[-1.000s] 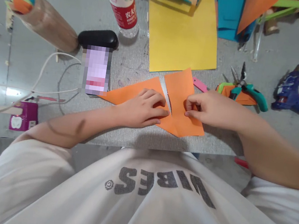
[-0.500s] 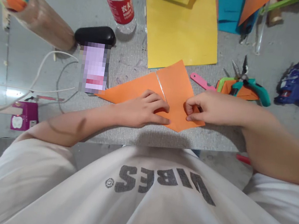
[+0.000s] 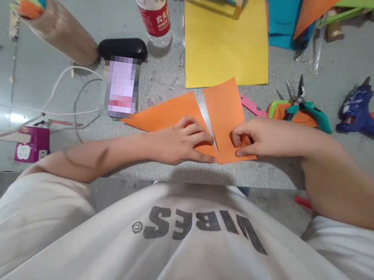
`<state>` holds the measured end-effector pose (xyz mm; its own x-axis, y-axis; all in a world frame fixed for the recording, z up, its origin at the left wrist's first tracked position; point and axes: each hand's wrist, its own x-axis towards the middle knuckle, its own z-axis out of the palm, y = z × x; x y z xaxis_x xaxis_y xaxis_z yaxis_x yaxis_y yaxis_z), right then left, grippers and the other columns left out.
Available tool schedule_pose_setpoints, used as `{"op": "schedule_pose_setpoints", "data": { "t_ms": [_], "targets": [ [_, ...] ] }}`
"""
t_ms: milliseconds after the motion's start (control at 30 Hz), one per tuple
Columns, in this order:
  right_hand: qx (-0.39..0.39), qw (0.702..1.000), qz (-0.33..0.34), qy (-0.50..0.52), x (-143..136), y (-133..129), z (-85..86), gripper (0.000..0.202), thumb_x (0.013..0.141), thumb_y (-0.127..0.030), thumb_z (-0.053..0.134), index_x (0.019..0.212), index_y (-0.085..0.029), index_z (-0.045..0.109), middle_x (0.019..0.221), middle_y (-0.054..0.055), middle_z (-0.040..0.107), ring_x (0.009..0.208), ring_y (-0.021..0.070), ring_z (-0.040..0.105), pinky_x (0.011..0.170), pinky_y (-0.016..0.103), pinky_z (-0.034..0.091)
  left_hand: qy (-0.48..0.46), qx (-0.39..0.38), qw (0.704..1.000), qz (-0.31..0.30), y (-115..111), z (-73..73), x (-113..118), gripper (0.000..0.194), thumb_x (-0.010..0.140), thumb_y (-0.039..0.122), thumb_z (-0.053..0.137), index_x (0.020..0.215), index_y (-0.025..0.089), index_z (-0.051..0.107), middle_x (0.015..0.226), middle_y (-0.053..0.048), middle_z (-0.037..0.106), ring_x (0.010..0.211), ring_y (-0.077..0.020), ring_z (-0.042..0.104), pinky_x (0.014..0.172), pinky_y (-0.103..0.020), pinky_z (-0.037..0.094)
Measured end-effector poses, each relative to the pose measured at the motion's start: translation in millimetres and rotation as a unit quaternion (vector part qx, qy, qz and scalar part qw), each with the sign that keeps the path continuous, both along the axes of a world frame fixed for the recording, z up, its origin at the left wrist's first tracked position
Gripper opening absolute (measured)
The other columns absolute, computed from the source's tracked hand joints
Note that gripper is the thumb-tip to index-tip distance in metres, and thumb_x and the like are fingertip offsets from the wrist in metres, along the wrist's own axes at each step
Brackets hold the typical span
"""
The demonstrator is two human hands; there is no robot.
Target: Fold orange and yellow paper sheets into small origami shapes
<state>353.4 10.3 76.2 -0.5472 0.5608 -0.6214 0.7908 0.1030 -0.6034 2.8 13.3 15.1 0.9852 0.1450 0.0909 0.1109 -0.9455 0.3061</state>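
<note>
Orange paper (image 3: 168, 112) lies near the table's front edge, split by a long gap that narrows toward its lower edge. Flat on the left part rests my left hand (image 3: 186, 142), fingers spread, with one fingertip by the lower end of the gap. My right hand (image 3: 252, 137) pinches the right part (image 3: 224, 106) near its right edge, thumb against curled fingers. Whether the two parts still join at the bottom is too small to tell.
Yellow paper (image 3: 226, 48) lies behind the orange paper. Pliers (image 3: 303, 105) and a pink cutter (image 3: 252, 105) are to its right, with a blue glue gun (image 3: 365, 111) beyond. A phone (image 3: 122, 87), bottle (image 3: 151, 10), cables and purple plug block (image 3: 35, 144) stand left.
The slit in the orange paper has opened into a wider gap and reaches further down. My left hand has shifted slightly right along the paper. The view has moved a little.
</note>
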Motion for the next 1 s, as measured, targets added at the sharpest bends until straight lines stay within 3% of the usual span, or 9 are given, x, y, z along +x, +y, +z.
{"op": "schedule_pose_setpoints", "data": {
  "t_ms": [100,200,333,433,533,633,767,867,1000],
  "targets": [
    [-0.008,1.000,0.012,-0.027,-2,1,1.7,0.024,0.095,-0.045,0.090,0.084,-0.030,0.076,0.078,-0.001,0.079,0.070,0.0230,0.070,0.069,0.040,0.042,0.005,-0.028,1.000,-0.012,3,-2.1,0,0.046,0.131,0.051,0.057,0.173,0.055,0.075,0.170,-0.011,0.076,0.157,-0.0379,0.062,0.134,-0.067,0.047],
    [-0.010,0.998,0.018,-0.055,-2,1,6.4,0.016,0.092,-0.034,0.089,0.085,-0.029,0.076,0.082,-0.001,0.080,0.073,0.0232,0.072,0.072,0.039,0.043,0.007,-0.050,0.998,-0.022,6,-3.7,1,0.061,0.128,0.080,0.050,0.177,0.054,0.074,0.170,-0.013,0.075,0.156,-0.0402,0.062,0.135,-0.068,0.043],
    [0.031,0.998,0.036,-0.041,-2,-1,17.7,0.008,0.092,-0.031,0.083,0.099,-0.030,0.080,0.095,0.002,0.086,0.081,0.0273,0.077,0.075,0.040,0.049,-0.028,-0.055,0.998,-0.027,9,-5.6,1,0.066,0.126,0.084,0.052,0.178,0.052,0.076,0.167,-0.015,0.077,0.150,-0.0399,0.065,0.133,-0.065,0.043],
    [0.106,0.994,0.026,0.013,-7,-9,30.6,0.039,0.093,-0.031,0.081,0.131,-0.035,0.089,0.105,0.005,0.092,0.090,0.0319,0.082,0.079,0.041,0.057,-0.041,-0.046,0.998,-0.025,9,-6.6,2,0.064,0.124,0.082,0.061,0.176,0.050,0.078,0.167,-0.016,0.078,0.146,-0.0397,0.067,0.130,-0.063,0.045],
    [0.186,0.983,0.006,0.009,-13,-16,43.3,0.067,0.094,-0.029,0.078,0.161,-0.036,0.085,0.082,0.000,0.083,0.076,0.0291,0.075,0.076,0.039,0.054,-0.043,-0.040,0.998,-0.030,10,-6.7,3,0.061,0.123,0.079,0.067,0.173,0.048,0.081,0.166,-0.017,0.078,0.146,-0.0398,0.067,0.127,-0.061,0.046],
    [0.245,0.969,-0.013,-0.014,-11,-12,55.7,0.088,0.097,-0.026,0.071,0.184,-0.023,0.070,0.065,-0.006,0.065,0.064,0.0247,0.062,0.074,0.036,0.048,-0.043,-0.036,0.998,-0.032,10,-6.3,4,0.062,0.122,0.077,0.069,0.176,0.048,0.078,0.167,-0.017,0.077,0.145,-0.0401,0.067,0.126,-0.061,0.047],
    [0.319,0.943,-0.045,-0.087,2,22,76.8,0.102,0.097,-0.026,0.068,0.197,-0.014,0.053,0.063,-0.008,0.057,0.064,0.0240,0.059,0.071,0.036,0.042,-0.028,-0.036,0.998,-0.034,11,-7.7,6,0.064,0.122,0.077,0.067,0.176,0.044,0.079,0.167,-0.019,0.077,0.144,-0.0412,0.067,0.127,-0.062,0.046],
    [0.356,0.916,-0.048,-0.180,10,67,89.6,0.104,0.099,-0.027,0.068,0.199,-0.009,0.047,0.074,0.001,0.072,0.073,0.0290,0.068,0.072,0.038,0.043,-0.018,-0.041,0.998,-0.032,11,-10.1,8,0.066,0.122,0.079,0.065,0.175,0.042,0.081,0.169,-0.020,0.075,0.143,-0.0423,0.068,0.128,-0.065,0.046],
    [0.400,0.862,-0.061,-0.306,14,136,92.5,0.093,0.103,-0.029,0.072,0.192,-0.006,0.055,0.140,0.030,0.091,0.120,0.0427,0.085,0.080,0.042,0.049,-0.011,-0.051,0.998,-0.026,12,-11.5,11,0.065,0.122,0.079,0.065,0.173,0.043,0.082,0.171,-0.020,0.074,0.146,-0.0433,0.067,0.131,-0.067,0.046]
  ]
}}
